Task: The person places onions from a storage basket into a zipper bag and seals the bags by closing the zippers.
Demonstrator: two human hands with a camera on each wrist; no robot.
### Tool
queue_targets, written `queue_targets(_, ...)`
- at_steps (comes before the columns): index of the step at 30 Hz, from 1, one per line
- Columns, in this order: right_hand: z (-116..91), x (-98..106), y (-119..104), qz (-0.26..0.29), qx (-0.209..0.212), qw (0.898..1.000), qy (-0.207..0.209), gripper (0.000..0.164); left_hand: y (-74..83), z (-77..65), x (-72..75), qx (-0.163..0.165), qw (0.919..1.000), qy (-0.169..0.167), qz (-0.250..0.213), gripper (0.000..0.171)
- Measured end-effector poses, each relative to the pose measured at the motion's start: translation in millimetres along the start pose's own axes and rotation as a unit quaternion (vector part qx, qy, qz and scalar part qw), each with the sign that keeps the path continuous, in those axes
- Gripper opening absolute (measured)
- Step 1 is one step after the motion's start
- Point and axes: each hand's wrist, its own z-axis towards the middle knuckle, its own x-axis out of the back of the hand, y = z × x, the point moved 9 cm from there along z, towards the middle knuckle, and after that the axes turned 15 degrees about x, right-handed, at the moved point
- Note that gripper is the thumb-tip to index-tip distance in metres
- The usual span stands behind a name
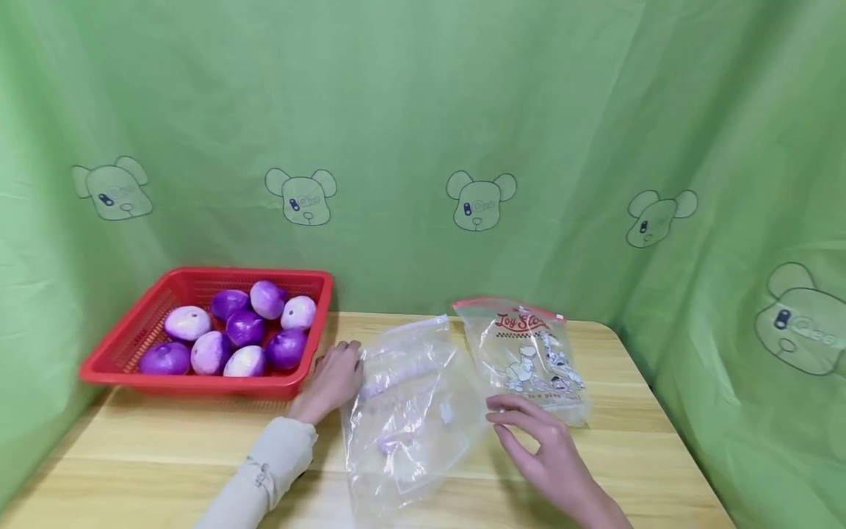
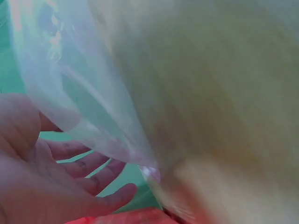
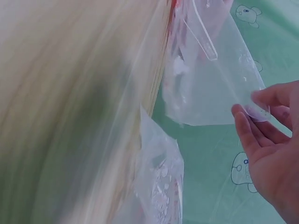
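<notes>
A clear plastic bag (image 1: pixel 413 411) with faint pinkish-purple patches lies between my two hands. My left hand (image 1: pixel 337 375) is at its left edge. In the left wrist view, the thumb side of my left hand (image 2: pixel 51 168) holds the film, while the other fingers spread out beneath it. At the bag's right edge is my right hand (image 1: pixel 538 444). My right hand (image 3: pixel 271 135) pinches a corner of the film between thumb and fingertips in the right wrist view. Several purple and white onions (image 1: pixel 245 328) sit in a red basket (image 1: pixel 132 380) beside my left hand.
A second zip bag (image 1: pixel 522 353), with a red top strip and printed cartoon figures, lies behind my right hand. The wooden table (image 1: pixel 634 441) reaches to green curtains (image 1: pixel 396 88) at the back and sides.
</notes>
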Motion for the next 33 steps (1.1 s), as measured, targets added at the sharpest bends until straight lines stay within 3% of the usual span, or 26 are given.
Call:
queue_targets(4,-3.0,-1.2,1.0,-0.016,-0.017,0.999,-0.028,0.035,-4.6,-0.8,-1.4,0.001,1.0000,-0.008,-0.001,0.006)
queue_targets(8,-4.2,2.2,-2.3,-0.043,-0.011,0.998,-0.045,0.034,-1.7,-4.4,3.3,-0.015,0.9996,-0.007,-0.022,0.007)
queue_targets(13,-3.5,7.4,-1.6,-0.086,-0.016,0.993,-0.075,0.027,7.8,-14.4,21.3,-0.025,0.9972,-0.002,-0.071,0.009)
queue_targets(18,2.8,10.4,-1.3,-0.119,-0.038,0.989,-0.082,0.019,16.4,-28.6,51.6,-0.021,0.9839,-0.018,-0.176,0.008)
queue_targets(22,13.3,9.8,-6.5,-0.120,-0.049,0.989,-0.072,0.014,24.4,-40.0,81.1,-0.030,0.9624,-0.038,-0.267,0.005)
queue_targets(26,27.3,7.0,-16.7,-0.107,-0.048,0.991,-0.064,0.013,31.6,-52.4,104.4,-0.030,0.9419,-0.087,-0.323,0.005)
queue_targets(30,43.5,4.4,-26.7,-0.080,-0.058,0.994,-0.051,0.022,41.1,-67.2,128.8,-0.049,0.9398,-0.101,-0.323,0.007)
queue_targets(33,57.3,1.9,-32.0,-0.052,-0.067,0.996,-0.035,0.032,49.5,-80.9,151.0,-0.073,0.9473,-0.066,-0.305,0.009)
